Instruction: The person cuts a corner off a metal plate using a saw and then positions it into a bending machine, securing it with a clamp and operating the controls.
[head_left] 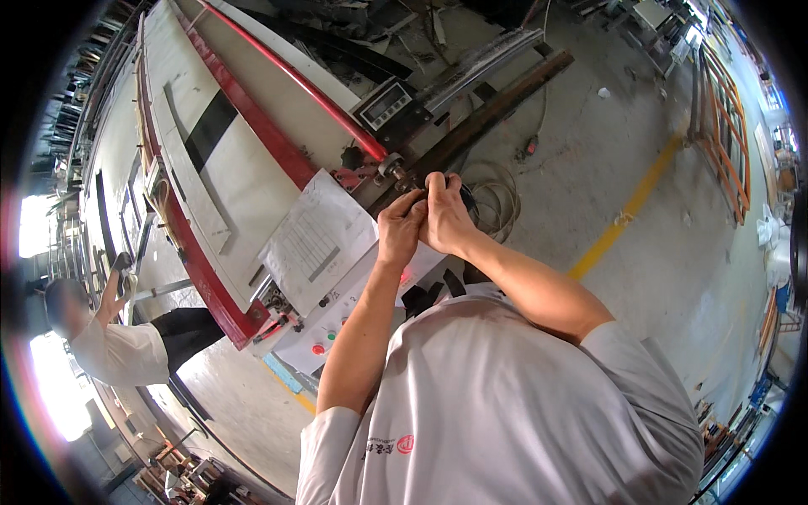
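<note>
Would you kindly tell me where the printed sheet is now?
In the head view, the printed sheet lies left of centre, between a red beam and the left hand.

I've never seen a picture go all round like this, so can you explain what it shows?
It comes from a wide camera worn on someone's head, looking down; the lens bends straight edges. The bare left hand and right hand are that person's own. They meet near the end of a red bar on a big machine. What they hold, if anything, is hidden from us. A paper sheet lies on a white panel with coloured buttons. Far left is another person.
</note>
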Available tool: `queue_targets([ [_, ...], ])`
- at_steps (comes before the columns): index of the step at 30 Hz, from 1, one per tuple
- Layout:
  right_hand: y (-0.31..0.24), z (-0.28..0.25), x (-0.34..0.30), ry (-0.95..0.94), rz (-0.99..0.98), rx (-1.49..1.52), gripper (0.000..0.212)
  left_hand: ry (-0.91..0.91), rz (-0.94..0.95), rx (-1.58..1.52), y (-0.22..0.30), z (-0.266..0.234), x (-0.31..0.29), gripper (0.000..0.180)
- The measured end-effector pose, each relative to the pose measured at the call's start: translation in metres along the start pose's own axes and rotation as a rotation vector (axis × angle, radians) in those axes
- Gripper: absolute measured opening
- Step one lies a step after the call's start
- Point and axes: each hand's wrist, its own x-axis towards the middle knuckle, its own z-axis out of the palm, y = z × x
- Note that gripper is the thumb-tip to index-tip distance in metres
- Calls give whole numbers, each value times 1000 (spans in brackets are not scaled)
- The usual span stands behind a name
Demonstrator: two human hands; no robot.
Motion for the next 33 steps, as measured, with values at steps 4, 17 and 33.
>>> queue_targets([
  [4, -5, -6, 2, -46, -1, -32, 59, 28, 5, -45, -7, -2, 2, 28],
  [17, -89, -29, 88, -278, -559, -415, 63, 293, 308, 147, 23, -51, -55, 20],
  [33, -141, 34, 136, -418, -237, -1194, 46, 574, 426, -44, -39, -173, -210, 18],
])
